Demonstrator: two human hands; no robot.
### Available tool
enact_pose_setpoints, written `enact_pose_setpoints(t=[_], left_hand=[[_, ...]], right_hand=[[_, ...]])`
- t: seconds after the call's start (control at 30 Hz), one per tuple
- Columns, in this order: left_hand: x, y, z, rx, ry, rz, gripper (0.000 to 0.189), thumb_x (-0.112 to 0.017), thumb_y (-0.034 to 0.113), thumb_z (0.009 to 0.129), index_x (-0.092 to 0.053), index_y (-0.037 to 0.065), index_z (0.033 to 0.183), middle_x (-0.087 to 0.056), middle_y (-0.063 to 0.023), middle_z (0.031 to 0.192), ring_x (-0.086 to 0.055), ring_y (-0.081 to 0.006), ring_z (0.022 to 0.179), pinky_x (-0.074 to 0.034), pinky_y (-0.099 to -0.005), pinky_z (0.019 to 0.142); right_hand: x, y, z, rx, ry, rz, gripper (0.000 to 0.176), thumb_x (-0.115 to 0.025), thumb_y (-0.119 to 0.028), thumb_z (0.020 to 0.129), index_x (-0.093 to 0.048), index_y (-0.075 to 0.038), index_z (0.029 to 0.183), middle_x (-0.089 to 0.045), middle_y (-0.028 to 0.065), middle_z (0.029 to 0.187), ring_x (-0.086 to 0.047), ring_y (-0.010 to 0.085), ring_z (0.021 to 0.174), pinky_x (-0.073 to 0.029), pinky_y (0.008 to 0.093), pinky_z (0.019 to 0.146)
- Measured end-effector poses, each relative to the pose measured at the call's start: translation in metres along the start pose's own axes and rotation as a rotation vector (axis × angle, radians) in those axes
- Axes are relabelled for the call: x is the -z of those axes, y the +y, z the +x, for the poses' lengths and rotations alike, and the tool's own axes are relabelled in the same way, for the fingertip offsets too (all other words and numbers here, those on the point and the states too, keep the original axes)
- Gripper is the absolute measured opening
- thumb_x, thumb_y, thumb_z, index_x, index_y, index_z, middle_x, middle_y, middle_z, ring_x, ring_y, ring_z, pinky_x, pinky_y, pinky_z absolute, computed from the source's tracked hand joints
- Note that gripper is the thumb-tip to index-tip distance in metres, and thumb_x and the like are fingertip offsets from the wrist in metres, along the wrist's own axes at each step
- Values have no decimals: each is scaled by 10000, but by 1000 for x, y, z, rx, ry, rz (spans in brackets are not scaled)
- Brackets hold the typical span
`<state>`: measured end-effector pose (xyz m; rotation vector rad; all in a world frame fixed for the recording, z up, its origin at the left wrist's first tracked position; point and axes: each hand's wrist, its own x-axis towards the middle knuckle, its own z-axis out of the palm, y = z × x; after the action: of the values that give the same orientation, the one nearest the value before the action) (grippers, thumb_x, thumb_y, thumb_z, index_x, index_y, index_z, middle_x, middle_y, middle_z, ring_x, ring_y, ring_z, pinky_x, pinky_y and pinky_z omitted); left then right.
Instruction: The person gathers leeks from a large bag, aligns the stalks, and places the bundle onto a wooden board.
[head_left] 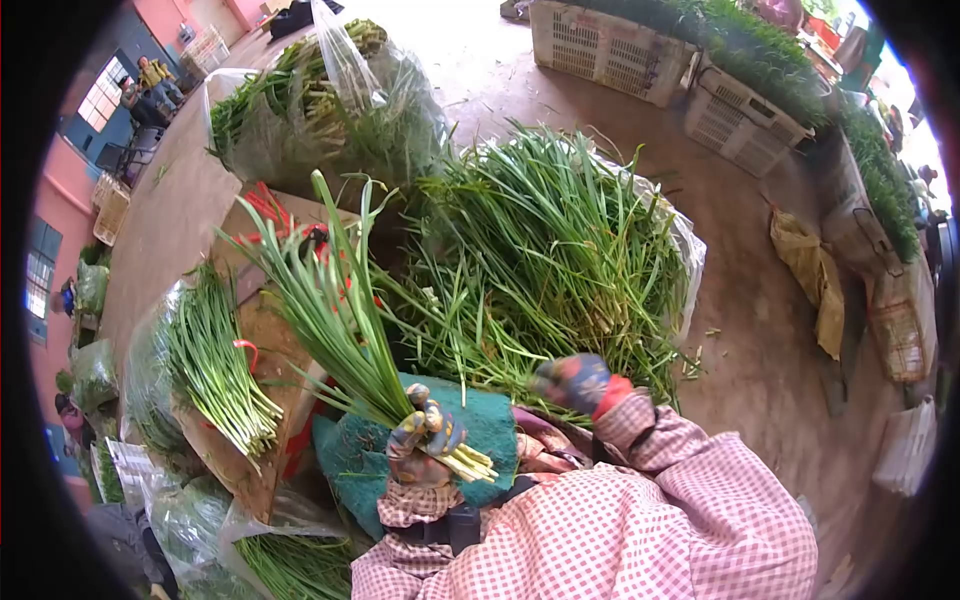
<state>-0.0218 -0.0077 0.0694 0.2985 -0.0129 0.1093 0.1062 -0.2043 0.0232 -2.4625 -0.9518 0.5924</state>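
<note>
My left hand (425, 440), in a patterned glove, is closed around a bunch of garlic chives (350, 330). Their pale stem ends stick out to the right of the fist, and the green leaves fan up and left. Over the near edge of a big heap of loose garlic chives (560, 240) is my right hand (572, 383), gloved too, its fingers smeared by motion. A teal cloth (355, 455) covers my lap beneath the left hand. On a wooden board (275, 375) to the left lies another bunch of garlic chives (220, 375) with a red tie round it.
Red ties (268, 208) lie at the board's far end. Behind it stands a clear plastic bag (330, 120) stuffed with greens. White crates (610, 50) of greens line the right side, near a yellowish sack (808, 270) on the floor. Two people (150, 85) are at the far left.
</note>
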Motion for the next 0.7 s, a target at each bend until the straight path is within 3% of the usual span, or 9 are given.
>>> enact_pose_setpoints(t=[0.07, 0.1, 0.17, 0.2, 0.23, 0.33, 0.5, 0.63, 0.7], left_hand=[[2, -2, -2, -4, 50, -22, 271, -468, 65, 794, -459, 48, 1064, -576, -68, 784, -434, -98, 472, -345, -263, 463], [3, -2, -1, -8, 84, -36, 266, -469, 69, 795, -463, 47, 1060, -579, -68, 788, -432, -98, 468, -346, -263, 463], [5, -4, 2, 20, 53, -17, 263, -471, 76, 795, -468, 52, 1057, -579, -65, 788, -425, -98, 463, -345, -260, 462], [4, -6, 3, 26, 37, -20, 267, -469, 74, 801, -465, 45, 1066, -577, -70, 785, -429, -92, 475, -351, -259, 472], [4, -6, 3, 33, 23, -19, 270, -467, 72, 807, -461, 39, 1075, -575, -75, 782, -432, -87, 487, -357, -257, 481], [0, -7, 0, 20, 46, -6, 264, -468, 76, 808, -458, 38, 1068, -574, -69, 778, -424, -86, 483, -354, -259, 479], [-4, -7, -1, -39, 62, -11, 261, -458, 68, 806, -452, 39, 1065, -580, -70, 790, -435, -87, 485, -359, -260, 479], [-3, -8, 1, -6, 123, 37, 268, -451, 60, 802, -456, 36, 1069, -577, -62, 763, -429, -87, 474, -355, -252, 474], [-3, -5, 3, -19, 115, 46, 271, -457, 64, 801, -459, 33, 1070, -574, -64, 769, -427, -86, 473, -351, -253, 472]], right_hand=[[0, 26, -10, -67, 416, 363, 391, -465, -416, 789, -598, -62, 888, -607, 130, 717, -591, 281, 662, -467, 351, 585], [-8, 45, -7, -228, 421, 589, 441, -489, -436, 775, -561, -61, 996, -611, 141, 755, -598, 281, 698, -467, 375, 611], [15, 51, 2, -333, 301, -26, 550, -526, -462, 741, -492, -40, 1092, -606, 159, 766, -596, 291, 691, -463, 391, 602], [14, 47, 10, -419, 184, -117, 616, -547, -500, 707, -470, -18, 1083, -603, 164, 769, -592, 308, 698, -459, 405, 605], [2, 48, 22, -373, 137, -173, 562, -544, -510, 696, -504, -25, 978, -602, 161, 752, -588, 320, 698, -458, 406, 604], [-42, 61, 67, -311, 217, -231, 293, -541, -326, 700, -523, -60, 820, -596, 135, 682, -586, 300, 622, -446, 407, 528], [-21, -4, 54, 4, 301, -156, 202, -465, -278, 735, -517, -87, 776, -570, 117, 615, -573, 297, 579, -429, 400, 479], [-68, -16, 56, 74, 38, -150, 214, -459, -276, 764, -532, -88, 695, -551, 134, 582, -560, 312, 558, -422, 400, 479], [-45, -21, 42, 121, -19, -96, 232, -485, -302, 770, -543, -81, 728, -562, 146, 609, -562, 318, 572, -432, 399, 496]])
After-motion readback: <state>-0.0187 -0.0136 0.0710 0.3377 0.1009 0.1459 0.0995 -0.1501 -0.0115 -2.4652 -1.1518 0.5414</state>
